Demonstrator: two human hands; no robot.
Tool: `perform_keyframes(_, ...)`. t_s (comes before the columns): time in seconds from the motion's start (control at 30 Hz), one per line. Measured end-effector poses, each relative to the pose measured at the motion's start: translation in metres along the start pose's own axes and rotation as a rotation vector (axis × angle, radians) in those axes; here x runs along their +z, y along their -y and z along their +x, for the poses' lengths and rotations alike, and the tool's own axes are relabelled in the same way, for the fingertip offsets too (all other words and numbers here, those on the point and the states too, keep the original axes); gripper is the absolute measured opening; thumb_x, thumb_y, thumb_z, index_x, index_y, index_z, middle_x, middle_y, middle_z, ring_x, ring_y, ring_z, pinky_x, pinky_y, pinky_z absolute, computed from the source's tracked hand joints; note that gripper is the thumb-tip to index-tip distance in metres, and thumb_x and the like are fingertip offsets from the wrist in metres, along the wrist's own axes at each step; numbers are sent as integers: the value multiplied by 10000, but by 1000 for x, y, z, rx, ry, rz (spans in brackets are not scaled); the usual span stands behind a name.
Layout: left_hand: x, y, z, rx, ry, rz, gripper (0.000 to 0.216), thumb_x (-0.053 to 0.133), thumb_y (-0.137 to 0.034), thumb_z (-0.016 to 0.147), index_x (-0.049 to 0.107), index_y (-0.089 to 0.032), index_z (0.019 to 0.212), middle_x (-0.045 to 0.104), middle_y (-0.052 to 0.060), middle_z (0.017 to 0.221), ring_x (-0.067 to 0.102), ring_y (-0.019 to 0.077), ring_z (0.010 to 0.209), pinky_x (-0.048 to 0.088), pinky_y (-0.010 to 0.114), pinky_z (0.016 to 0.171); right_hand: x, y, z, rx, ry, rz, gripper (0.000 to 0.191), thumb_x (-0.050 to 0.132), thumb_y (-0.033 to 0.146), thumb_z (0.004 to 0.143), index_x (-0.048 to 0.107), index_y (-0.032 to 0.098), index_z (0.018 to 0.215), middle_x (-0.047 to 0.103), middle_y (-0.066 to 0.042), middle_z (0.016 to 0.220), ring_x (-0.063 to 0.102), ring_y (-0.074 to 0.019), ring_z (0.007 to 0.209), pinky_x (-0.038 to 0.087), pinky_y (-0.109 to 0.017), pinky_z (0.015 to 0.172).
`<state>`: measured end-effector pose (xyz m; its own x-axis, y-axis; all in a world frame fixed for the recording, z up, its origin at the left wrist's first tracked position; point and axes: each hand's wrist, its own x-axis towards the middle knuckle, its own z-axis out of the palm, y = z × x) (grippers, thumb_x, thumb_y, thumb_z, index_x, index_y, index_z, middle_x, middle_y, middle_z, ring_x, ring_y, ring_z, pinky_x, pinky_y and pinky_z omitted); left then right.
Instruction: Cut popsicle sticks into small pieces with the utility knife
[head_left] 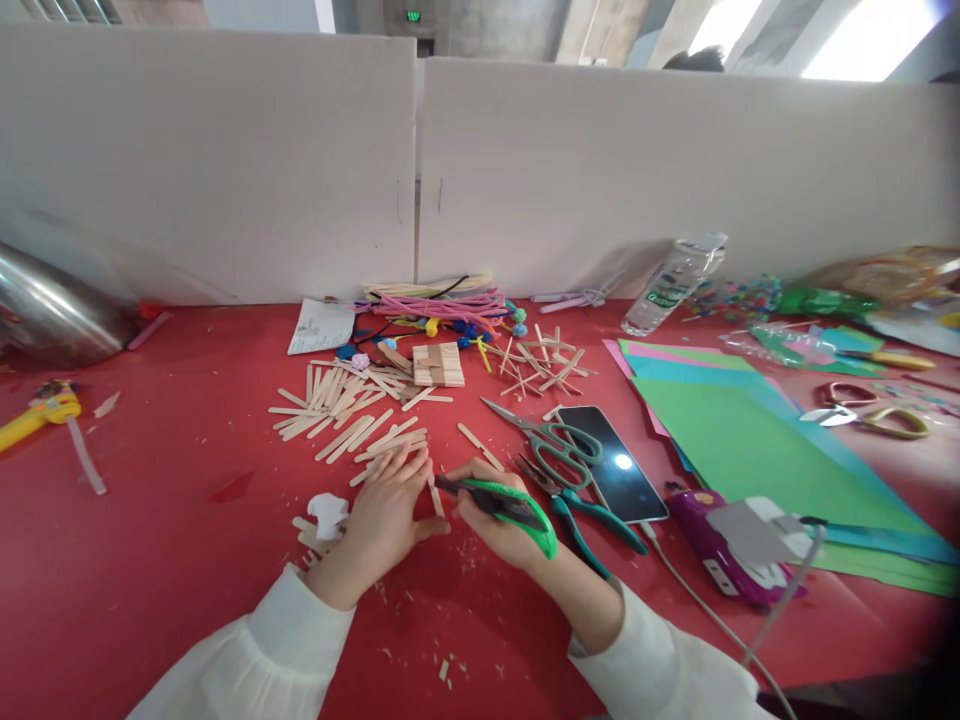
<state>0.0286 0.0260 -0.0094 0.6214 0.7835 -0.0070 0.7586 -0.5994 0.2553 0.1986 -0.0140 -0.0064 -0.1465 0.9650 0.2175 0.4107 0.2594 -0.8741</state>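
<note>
Two white boards (210, 170) stand behind a red table (187, 560), beyond one phone (628, 475). Left of the phone, the right hand (499, 538) is wrapped around one green-handled tool (517, 508), its long axis slanting, dark tip pointing left at one wooden stick (436, 498). Farther left, the left hand (386, 515) lies spread over sticks (343, 395) (I cannot tell whether it grips any). Two scissors (538, 432) flank the phone.

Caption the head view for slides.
Right hand grips a green-handled tool near flat wooden sticks on a red tabletop.
</note>
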Motion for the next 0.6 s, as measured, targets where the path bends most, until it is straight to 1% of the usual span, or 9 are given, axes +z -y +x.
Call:
perform_keyframes(0.1, -1, -1, 0, -13, 6, -6, 619, 601, -448, 756, 488, -99, 1256, 438, 163, 1354, 315, 319, 1301, 290, 498, 1044, 2, -2, 0, -19, -12, -15, 162, 463, 199, 765, 601, 202, 850, 658, -17, 731, 617, -157, 659, 470, -249, 599)
perform_keyframes(0.3, 1, 0, 0, -7, -7, -20, 612, 589, -444, 765, 488, -91, 1255, 433, 173, 1355, 316, 322, 1300, 291, 506, 1037, 2, -2, 2, -30, -16, -72, 170, 456, 174, 737, 598, 196, 827, 633, 4, 660, 577, -130, 572, 455, -228, 555)
perform_keyframes(0.5, 5, 2, -1, 11, -57, -37, 600, 606, -443, 752, 498, -122, 1248, 460, 162, 1339, 336, 304, 1293, 288, 481, 1047, 2, -1, 3, 6, -9, -23, 144, 467, 200, 745, 592, 192, 816, 664, -22, 722, 626, -171, 702, 476, -259, 622)
perform_keyframes(0.6, 4, 1, -1, 5, -47, -37, 596, 605, -439, 754, 500, -119, 1246, 459, 166, 1339, 334, 309, 1293, 290, 490, 1043, 2, -1, 3, 10, -16, -4, 142, 465, 188, 743, 590, 195, 811, 666, -17, 722, 627, -172, 718, 479, -265, 632)
